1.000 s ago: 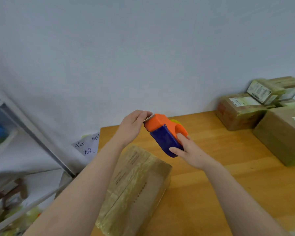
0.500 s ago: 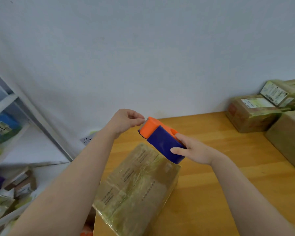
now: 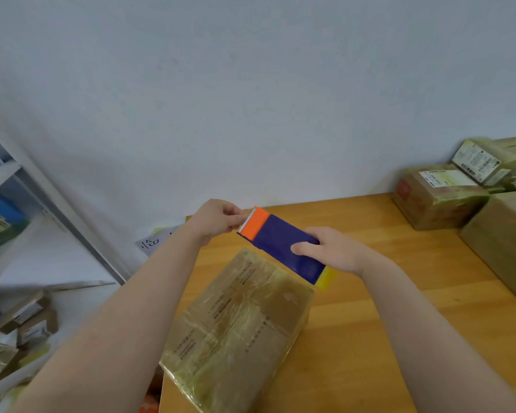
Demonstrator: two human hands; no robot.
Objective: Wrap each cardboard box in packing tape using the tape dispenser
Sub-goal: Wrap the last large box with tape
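A cardboard box [image 3: 236,329] covered in glossy clear tape lies on the wooden table [image 3: 370,338] near its left edge. Above the box's far end I hold a tape dispenser [image 3: 280,245] with a dark blue body, an orange front with a toothed blade, and a yellow roll at the back. My right hand [image 3: 331,251] grips the blue body from the right side. My left hand [image 3: 218,220] pinches the tape end at the dispenser's blade, fingers curled.
Several taped and labelled cardboard boxes [image 3: 441,198] are stacked at the table's far right, with a larger box [image 3: 504,239] in front. A white metal shelf [image 3: 18,234] with packages stands to the left. A handwritten paper note [image 3: 152,241] sits by the wall.
The dispenser has tilted flatter and lower over the box, showing its blue side and yellow roll. My left hand stays pinching at the blade end.
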